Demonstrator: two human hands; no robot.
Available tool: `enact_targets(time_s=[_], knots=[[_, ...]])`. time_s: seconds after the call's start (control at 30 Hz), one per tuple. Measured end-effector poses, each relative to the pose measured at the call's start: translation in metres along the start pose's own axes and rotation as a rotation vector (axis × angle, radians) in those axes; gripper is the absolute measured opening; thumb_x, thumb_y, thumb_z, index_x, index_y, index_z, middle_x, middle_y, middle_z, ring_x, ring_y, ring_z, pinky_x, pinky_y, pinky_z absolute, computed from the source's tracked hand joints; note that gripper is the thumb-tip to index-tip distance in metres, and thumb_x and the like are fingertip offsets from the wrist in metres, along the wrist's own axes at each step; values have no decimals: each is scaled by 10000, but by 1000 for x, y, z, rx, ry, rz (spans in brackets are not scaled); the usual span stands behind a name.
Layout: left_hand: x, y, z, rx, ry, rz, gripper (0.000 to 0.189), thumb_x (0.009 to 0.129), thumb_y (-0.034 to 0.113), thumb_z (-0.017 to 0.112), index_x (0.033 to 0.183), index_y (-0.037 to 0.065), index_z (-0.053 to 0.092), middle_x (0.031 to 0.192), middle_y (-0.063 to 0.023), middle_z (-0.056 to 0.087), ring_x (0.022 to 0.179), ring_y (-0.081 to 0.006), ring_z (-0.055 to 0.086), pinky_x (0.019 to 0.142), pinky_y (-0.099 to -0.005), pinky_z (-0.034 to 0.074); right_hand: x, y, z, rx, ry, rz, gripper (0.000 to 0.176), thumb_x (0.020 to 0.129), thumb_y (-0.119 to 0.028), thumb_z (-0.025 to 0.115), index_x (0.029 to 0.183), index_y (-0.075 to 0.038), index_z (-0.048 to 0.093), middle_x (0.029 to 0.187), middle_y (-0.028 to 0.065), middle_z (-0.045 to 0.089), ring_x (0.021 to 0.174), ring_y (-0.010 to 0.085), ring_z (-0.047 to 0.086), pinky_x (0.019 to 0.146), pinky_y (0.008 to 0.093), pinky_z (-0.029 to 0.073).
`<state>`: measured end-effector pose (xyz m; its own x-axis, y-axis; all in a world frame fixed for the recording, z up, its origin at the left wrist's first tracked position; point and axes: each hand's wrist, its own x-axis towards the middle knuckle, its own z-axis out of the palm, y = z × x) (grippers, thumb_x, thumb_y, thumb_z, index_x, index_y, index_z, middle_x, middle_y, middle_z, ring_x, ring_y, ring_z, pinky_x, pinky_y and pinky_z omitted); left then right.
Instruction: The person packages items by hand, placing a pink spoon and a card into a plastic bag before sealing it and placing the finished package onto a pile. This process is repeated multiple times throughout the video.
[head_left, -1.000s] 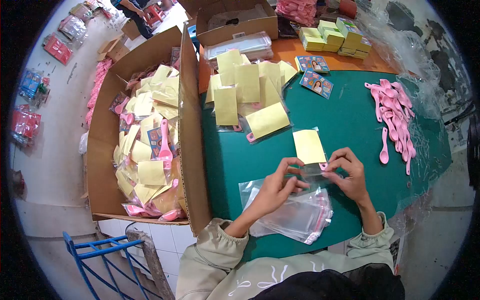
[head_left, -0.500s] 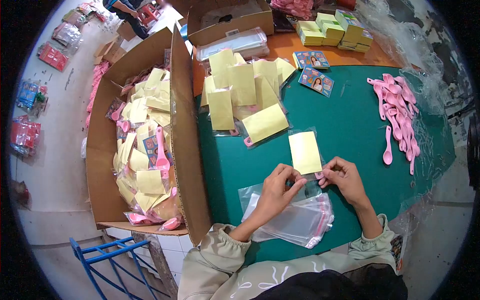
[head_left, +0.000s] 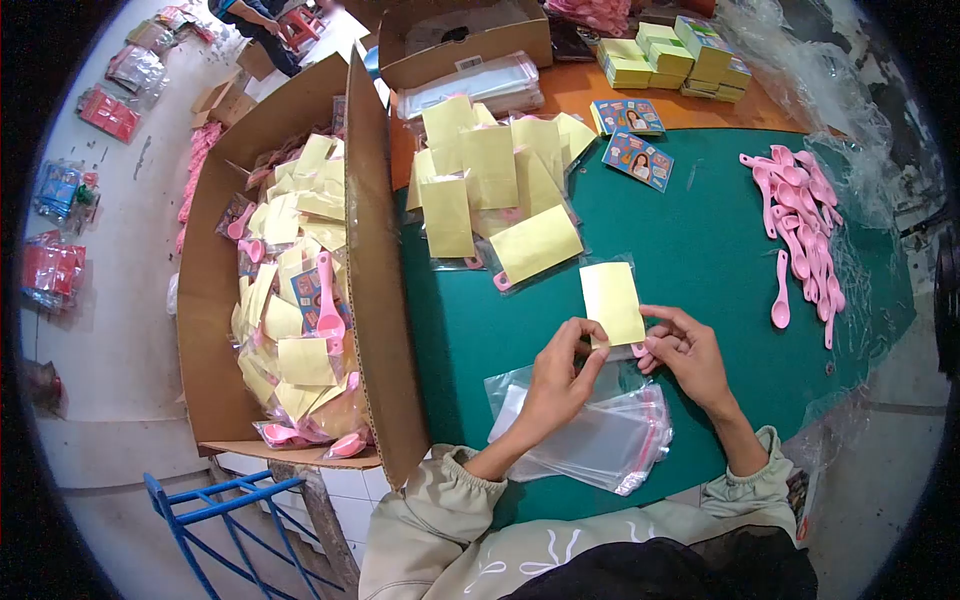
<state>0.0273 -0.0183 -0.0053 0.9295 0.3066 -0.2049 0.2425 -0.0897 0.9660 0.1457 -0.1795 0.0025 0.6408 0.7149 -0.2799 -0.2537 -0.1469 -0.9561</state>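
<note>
Between my hands is a clear plastic packet with a pale yellow card (head_left: 613, 300) in it, and the pink end of a spoon (head_left: 638, 350) shows at its lower right corner. My left hand (head_left: 566, 368) pinches the packet's lower left edge. On the lower right edge, the fingers of my right hand (head_left: 688, 350) are closed beside the pink end. A fanned stack of clear plastic bags (head_left: 585, 440) lies on the green tabletop below both hands, partly covered by my left wrist.
At left stands a cardboard box (head_left: 395, 300) holding many filled packets. More card packets (head_left: 490, 165) lie beyond my hands. Loose pink spoons (head_left: 800, 230) are piled at right. Printed cards (head_left: 638, 160) and card stacks (head_left: 675, 60) sit at the back, and a blue metal frame (head_left: 225, 510) stands lower left.
My left fingers have risen slightly along the packet's edge and now overlap the card's corner. My right index finger has lifted and straightened along the right edge. The view has shifted slightly.
</note>
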Motion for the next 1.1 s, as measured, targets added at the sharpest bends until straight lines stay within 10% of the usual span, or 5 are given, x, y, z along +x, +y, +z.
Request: enact_targets(time_s=[0.2,0.37,0.43,0.5,1.1], knots=[[-4,25,-5,119,148,307,311,843,81,593,1140,46,505,1033,-134,560,774,-141,558,513,-255,466,1,-14,-8,-17,-91,-99,373,850,-16,562,1215,11,488,914,90,596,762,134,607,664,262,514],[30,48,-51,728,632,617,345,813,90,623,1134,45,505,1104,-137,531,856,-269,578,659,-338,498,11,-83,-58,-941,-6,-355,336,802,-134,623,1103,1,564,985,109,576,868,231,589,725,332,495],[25,48,-49,835,608,531,348,794,103,641,1108,40,507,1087,-146,517,893,-310,562,729,-367,483,20,-55,-133,-1354,243,-498,355,783,-144,629,1091,7,537,995,163,559,881,331,576,737,387,482],[15,45,-42,844,414,432,339,777,116,656,1075,37,513,1047,-150,507,916,-332,549,766,-389,469,22,-42,-157,-1558,716,-17,426,730,-132,669,1089,6,487,951,208,559,882,391,563,736,437,458],[5,8,-12,654,-53,361,266,737,148,686,932,29,548,844,-121,495,772,-296,532,686,-388,444,27,-48,-57,-197,235,-301,206,913,-126,514,1096,-48,460,818,38,546,670,97,565,592,241,505]])
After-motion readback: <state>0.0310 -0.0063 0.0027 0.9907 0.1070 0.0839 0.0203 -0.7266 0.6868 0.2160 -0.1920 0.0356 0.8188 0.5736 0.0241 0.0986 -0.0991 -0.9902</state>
